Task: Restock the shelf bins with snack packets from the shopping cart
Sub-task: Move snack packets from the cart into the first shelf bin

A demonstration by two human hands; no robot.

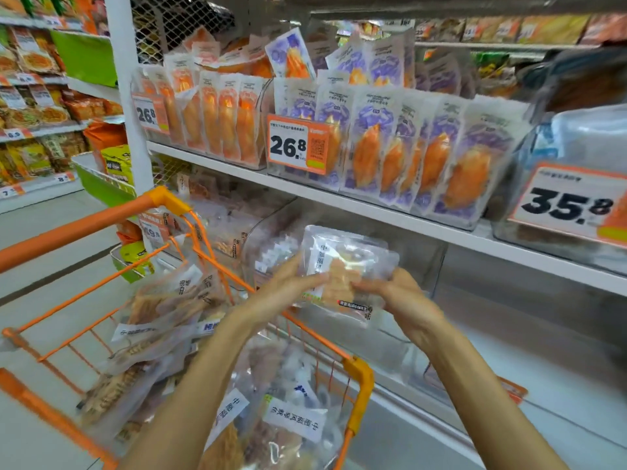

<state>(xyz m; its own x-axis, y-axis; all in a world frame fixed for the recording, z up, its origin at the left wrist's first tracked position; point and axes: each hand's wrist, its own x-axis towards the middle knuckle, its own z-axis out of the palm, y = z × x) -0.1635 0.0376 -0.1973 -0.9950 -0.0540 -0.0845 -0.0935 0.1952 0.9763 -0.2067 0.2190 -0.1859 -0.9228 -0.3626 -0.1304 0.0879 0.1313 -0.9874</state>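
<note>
Both hands hold one clear plastic snack packet (346, 266) with a white label strip and pale tan pieces inside. The left hand (288, 283) grips its left edge, fingers curled behind and thumb across the front; the right hand (390, 288) pinches its lower right part, knuckles toward the camera. The hands sit close together with only the packet between them. Both forearms rise from 6 o'clock, bare, converging toward the packet.

The packet is held above the far right corner of the cart and in front of the lower shelf level. Its face is turned to the camera, its long axis tilted from 11 o'clock to 5 o'clock, label strip at the upper left.

At 7 o'clock from the hands, the orange wire shopping cart (359, 378) is heaped with similar clear packets (163, 320) of brown and tan snacks, lying at mixed angles.

Just behind the held packet, at 12 o'clock, a clear plastic shelf bin (424, 262) holds a few upright packets at its left end.

Higher, on the white shelf (373, 206), one clear bin holds upright purple-and-white packets (417, 144), with an orange price tag (295, 147) reading 26.8; at 11 o'clock another holds orange-and-white packets (217, 120). At 2 o'clock hangs a second tag (570, 205) reading 35.8.
</note>
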